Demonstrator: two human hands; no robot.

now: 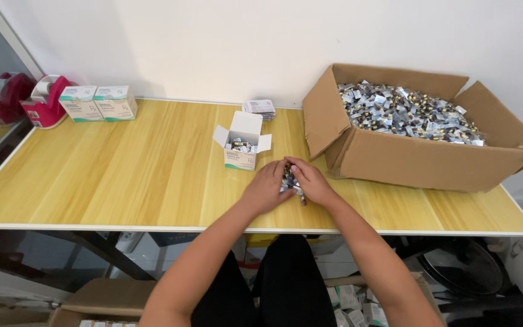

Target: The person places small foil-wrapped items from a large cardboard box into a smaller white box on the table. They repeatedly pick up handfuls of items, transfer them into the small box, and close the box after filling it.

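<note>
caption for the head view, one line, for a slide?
Both hands, left hand and right hand, gather a stack of foil packets on a wooden table between a small open box and a full cardboard box.

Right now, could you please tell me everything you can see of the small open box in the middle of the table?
The small open box is white cardboard with a green band near its base. It stands upright on the wooden table, its top flaps spread open and the rear flap raised. Small silvery packets partly fill it. It sits just left of the large cardboard box, apart from it, and just beyond the left hand; neither hand touches it.
</note>
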